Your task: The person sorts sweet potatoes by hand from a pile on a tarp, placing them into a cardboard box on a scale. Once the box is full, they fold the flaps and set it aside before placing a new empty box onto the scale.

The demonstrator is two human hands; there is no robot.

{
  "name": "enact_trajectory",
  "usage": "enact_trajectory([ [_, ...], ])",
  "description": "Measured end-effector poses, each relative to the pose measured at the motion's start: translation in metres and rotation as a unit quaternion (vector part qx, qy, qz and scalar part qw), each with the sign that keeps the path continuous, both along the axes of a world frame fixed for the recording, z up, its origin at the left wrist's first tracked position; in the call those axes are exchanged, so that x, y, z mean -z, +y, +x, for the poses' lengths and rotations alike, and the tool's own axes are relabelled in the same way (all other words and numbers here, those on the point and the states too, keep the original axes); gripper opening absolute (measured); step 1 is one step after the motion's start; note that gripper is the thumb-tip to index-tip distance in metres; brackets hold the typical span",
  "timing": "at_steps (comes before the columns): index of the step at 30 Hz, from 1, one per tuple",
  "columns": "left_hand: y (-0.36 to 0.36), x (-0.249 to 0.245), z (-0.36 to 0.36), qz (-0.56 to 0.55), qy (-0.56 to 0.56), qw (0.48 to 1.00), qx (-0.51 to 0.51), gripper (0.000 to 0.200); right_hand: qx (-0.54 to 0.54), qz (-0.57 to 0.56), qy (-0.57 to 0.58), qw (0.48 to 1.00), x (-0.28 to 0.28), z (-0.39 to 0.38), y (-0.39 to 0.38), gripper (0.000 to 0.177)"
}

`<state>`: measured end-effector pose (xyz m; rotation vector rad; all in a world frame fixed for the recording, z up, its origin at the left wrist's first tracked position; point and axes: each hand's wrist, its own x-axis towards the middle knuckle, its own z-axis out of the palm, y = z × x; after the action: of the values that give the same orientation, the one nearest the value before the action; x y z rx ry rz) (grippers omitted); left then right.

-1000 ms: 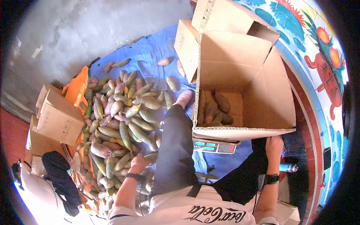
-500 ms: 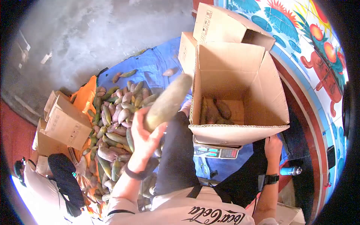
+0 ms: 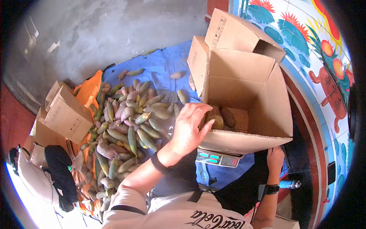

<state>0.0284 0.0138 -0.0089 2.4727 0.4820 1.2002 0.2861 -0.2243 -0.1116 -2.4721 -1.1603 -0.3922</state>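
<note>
My left hand point(image 3: 190, 124) reaches over the near left rim of the open cardboard box point(image 3: 248, 139). Its fingers and thumb are closed round a long, thick green-yellow vegetable point(image 3: 217, 122), whose far end shows inside. Beside that one lies another dark, long vegetable point(image 3: 228, 116) on the box floor. Under the box stands a digital scale point(image 3: 217, 158) with green lit displays. My right hand point(image 3: 275, 157) is just below the box's near right corner, fingers curled in and partly hidden.
A large heap of green and purplish vegetables point(image 3: 129, 110) lies on blue sheeting point(image 3: 162, 61) and orange sheeting. More cardboard boxes point(image 3: 232, 30) stand behind, and another carton point(image 3: 68, 114) is at left. A blue bottle point(image 3: 289, 184) lies at right, near the painted tile wall point(image 3: 289, 30).
My left hand has carried the vegetable right and down, from above the heap to inside the box. My right hand stays by the box's near right corner. The view has shifted slightly.
</note>
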Motion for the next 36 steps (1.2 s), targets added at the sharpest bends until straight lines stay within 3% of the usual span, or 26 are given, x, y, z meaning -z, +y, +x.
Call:
enact_trajectory([
  [7, 0.011, 0.026, -0.035, -0.075, -0.042, 0.994, -0.06, 0.031, -0.003, 0.003, -0.001, 1.0, -0.004, -0.003, 0.002, 0.012],
  [9, 0.017, 0.039, -0.049, -0.152, -0.055, 0.982, -0.102, 0.025, -0.003, 0.009, -0.001, 1.0, -0.004, -0.003, 0.004, 0.012],
  [14, 0.047, 0.108, -0.091, -0.195, 0.034, 0.961, -0.191, 0.017, 0.009, -0.021, 0.023, 0.999, -0.005, -0.003, 0.003, 0.012],
  [18, 0.066, 0.195, -0.135, -0.216, 0.114, 0.945, -0.219, 0.019, -0.001, -0.012, 0.024, 1.0, -0.002, -0.001, 0.003, 0.013],
  [20, 0.068, 0.227, -0.152, -0.294, 0.23, 0.886, -0.274, 0.028, 0.019, -0.051, 0.013, 0.998, 0.002, 0.002, 0.001, 0.013],
  [21, 0.068, 0.241, -0.16, -0.297, 0.229, 0.885, -0.274, 0.028, 0.017, -0.054, 0.011, 0.998, 0.003, 0.003, 0.002, 0.013],
  [23, 0.066, 0.263, -0.173, -0.412, 0.284, 0.817, -0.285, 0.033, 0.009, -0.045, -0.024, 0.999, 0.005, 0.004, 0.003, 0.012],
  [24, 0.066, 0.288, -0.184, -0.416, 0.283, 0.816, -0.285, 0.033, 0.008, -0.048, -0.025, 0.998, 0.006, 0.004, 0.002, 0.012],
  [26, 0.065, 0.342, -0.203, -0.403, 0.39, 0.783, -0.269, 0.034, 0.017, -0.079, -0.033, 0.996, 0.008, 0.006, 0.001, 0.013],
  [29, 0.047, 0.372, -0.212, -0.405, 0.421, 0.768, -0.262, 0.035, 0.055, -0.106, 0.005, 0.993, 0.005, 0.003, 0.003, 0.015],
  [30, 0.051, 0.391, -0.214, -0.3, 0.617, 0.709, -0.162, 0.036, 0.054, -0.11, 0.004, 0.992, 0.006, 0.004, 0.003, 0.015],
  [34, 0.027, 0.403, -0.223, -0.388, 0.506, 0.743, -0.203, 0.042, 0.051, -0.1, -0.019, 0.994, 0.01, 0.005, 0.002, 0.015],
  [36, 0.018, 0.366, -0.206, -0.416, 0.544, 0.69, -0.235, 0.048, 0.055, -0.105, -0.024, 0.993, 0.009, 0.004, 0.002, 0.015],
])
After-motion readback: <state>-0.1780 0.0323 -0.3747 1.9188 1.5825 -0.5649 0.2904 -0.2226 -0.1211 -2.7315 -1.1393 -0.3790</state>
